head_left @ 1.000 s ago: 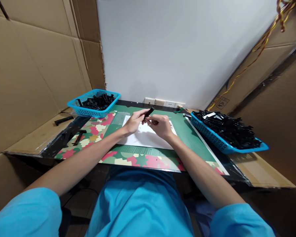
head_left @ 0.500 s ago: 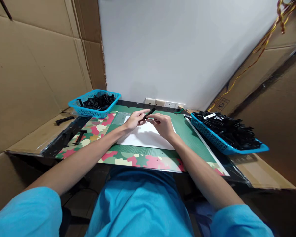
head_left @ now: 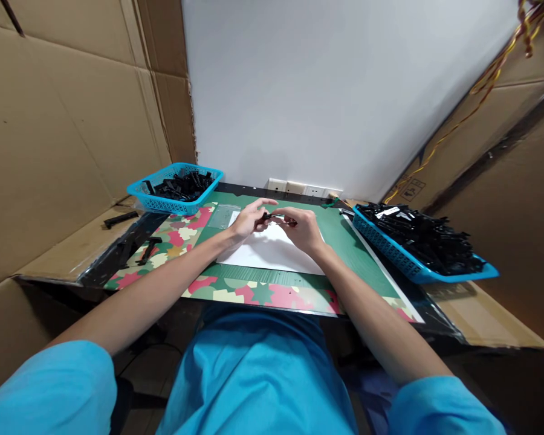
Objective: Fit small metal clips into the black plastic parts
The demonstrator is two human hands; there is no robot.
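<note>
My left hand (head_left: 249, 219) and my right hand (head_left: 301, 228) meet over a white sheet (head_left: 272, 251) on the green mat (head_left: 344, 241). Between their fingertips sits a small black plastic part (head_left: 268, 215), pinched by the left fingers, with the left index finger stretched above it. My right hand's fingers are curled and pinch something thin at the part's right end; I cannot make out what it is.
A blue basket (head_left: 161, 203) of black parts stands at the back left. A larger blue basket (head_left: 392, 252) heaped with black parts stands at the right. Loose black parts (head_left: 145, 250) lie on the camouflage mat at left. Cardboard walls stand on both sides.
The black part has dropped from tilted up-right to nearly level between the hands, and both hands have closed in on it slightly.
</note>
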